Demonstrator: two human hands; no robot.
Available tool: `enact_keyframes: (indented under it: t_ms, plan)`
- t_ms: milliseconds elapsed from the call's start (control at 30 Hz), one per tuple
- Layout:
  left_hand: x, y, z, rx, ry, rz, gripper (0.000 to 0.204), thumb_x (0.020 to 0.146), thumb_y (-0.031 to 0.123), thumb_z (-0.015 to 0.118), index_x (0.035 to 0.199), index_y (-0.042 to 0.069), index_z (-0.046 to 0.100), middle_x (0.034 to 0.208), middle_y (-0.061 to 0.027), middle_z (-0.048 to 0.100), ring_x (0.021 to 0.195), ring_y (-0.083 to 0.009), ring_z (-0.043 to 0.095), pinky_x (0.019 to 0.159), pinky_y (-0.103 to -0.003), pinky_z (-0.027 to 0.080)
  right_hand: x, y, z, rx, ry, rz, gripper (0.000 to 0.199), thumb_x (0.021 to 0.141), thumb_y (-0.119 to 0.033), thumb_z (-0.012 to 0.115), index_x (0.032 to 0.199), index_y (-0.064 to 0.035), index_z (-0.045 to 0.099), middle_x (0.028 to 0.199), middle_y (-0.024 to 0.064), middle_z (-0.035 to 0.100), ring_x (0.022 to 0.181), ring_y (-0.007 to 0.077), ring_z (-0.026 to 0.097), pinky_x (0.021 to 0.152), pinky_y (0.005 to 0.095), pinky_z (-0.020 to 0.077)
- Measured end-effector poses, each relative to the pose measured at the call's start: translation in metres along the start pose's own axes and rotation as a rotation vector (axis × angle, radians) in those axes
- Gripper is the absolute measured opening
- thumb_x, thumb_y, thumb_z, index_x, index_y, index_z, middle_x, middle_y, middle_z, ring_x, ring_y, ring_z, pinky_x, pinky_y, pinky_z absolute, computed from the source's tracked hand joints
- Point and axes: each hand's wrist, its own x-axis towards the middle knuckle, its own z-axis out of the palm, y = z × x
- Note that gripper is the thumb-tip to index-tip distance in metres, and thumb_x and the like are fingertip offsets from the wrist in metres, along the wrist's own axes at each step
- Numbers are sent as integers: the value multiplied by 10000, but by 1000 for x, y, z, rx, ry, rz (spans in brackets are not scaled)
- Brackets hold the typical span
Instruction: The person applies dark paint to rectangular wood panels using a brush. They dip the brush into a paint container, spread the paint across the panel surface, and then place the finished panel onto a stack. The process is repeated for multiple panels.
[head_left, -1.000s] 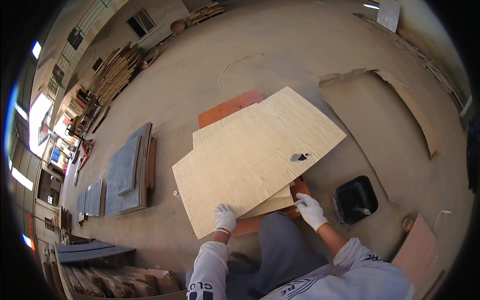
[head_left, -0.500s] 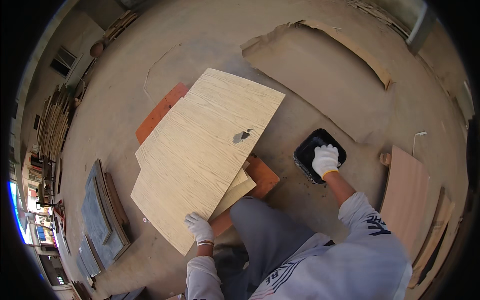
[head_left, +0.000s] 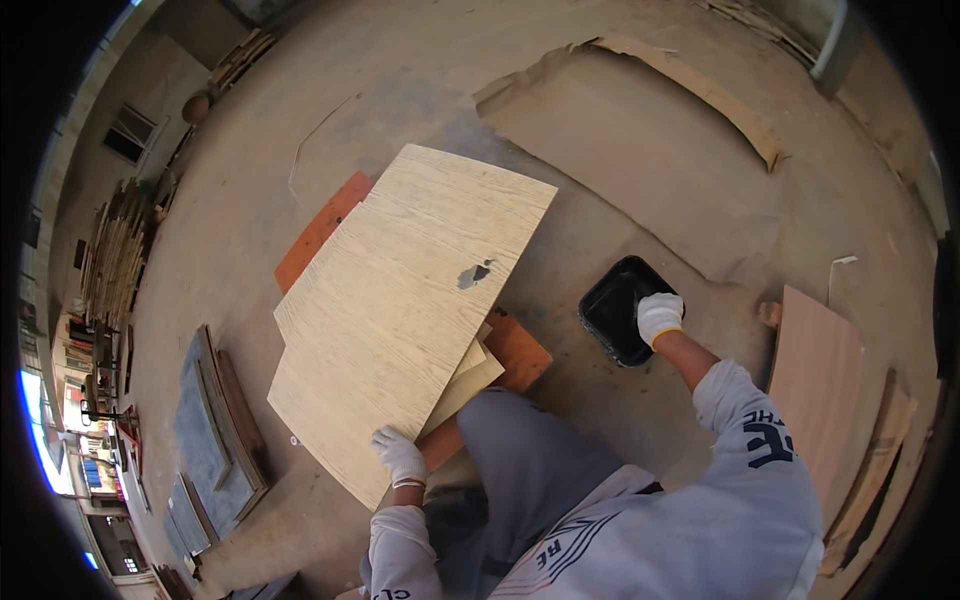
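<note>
A pale wood-grain board with a torn dark patch near its right edge lies on a stack of other boards. My left hand, in a white glove, lies on its near right edge with fingers stretched over the surface; the thumb is hard to make out. To the right, a black tray sits on the floor. My gloved right hand is closed at the tray's right side. What its fingers hold is hidden. Beneath the pale board show smaller pale pieces and an orange-red board.
A large brown sheet with a curled edge covers the floor ahead. Grey boards are stacked at left. A pinkish panel and a wood strip lie at right. Thin timber leans at the far left.
My right hand has shifted slightly right, from over the tray's middle toward its right side. My left hand stays on the board edge. The view has shifted a little.
</note>
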Motion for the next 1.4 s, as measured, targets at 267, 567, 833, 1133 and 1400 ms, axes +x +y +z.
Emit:
enact_keyframes:
  t_ms: [267, 567, 833, 1133, 1400]
  plan:
    - [4, 0, 2, 2, 33, -7, 309, 1011, 159, 543, 1280, 8, 561, 1340, -183, 573, 1251, -352, 585, 932, -382, 594, -11, -18, -4, 16, 35, -76, 213, 875, -120, 710, 1023, -150, 861, 1088, 109, 831, 1013, 294, 805, 800, 427, 625]
    - [1, 3, 0, 3, 8, -38, 364, 1007, 181, 552, 1329, 12, 554, 1381, -177, 570, 1284, -356, 580, 896, -399, 609, -21, 13, -18, 91, 65, -28, 241, 910, -134, 693, 1083, -154, 861, 1130, 104, 827, 1059, 295, 802, 820, 432, 629]
    - [3, 10, -5, 43, -40, -60, 441, 1030, 193, 541, 1430, 7, 520, 1468, -187, 555, 1378, -379, 550, 941, -422, 599, -22, 27, -16, 129, 107, -59, 249, 938, -136, 615, 1067, -139, 829, 1057, 142, 812, 1018, 337, 789, 813, 473, 620]
    - [3, 13, -10, 10, -113, -93, 474, 1043, 194, 519, 1482, 15, 504, 1527, -191, 535, 1446, -397, 517, 1003, -465, 568, -51, 18, -2, 82, 263, -65, 250, 990, -180, 571, 1139, -128, 766, 1007, 124, 774, 957, 342, 769, 814, 487, 587]
    - [1, 12, -3, 15, -116, -130, 501, 1052, 204, 506, 1519, 23, 488, 1563, -185, 518, 1465, -395, 501, 1006, -480, 547, -51, 12, -8, 145, 272, -41, 232, 966, -165, 568, 1036, -134, 786, 1040, 150, 782, 982, 351, 774, 824, 496, 601]
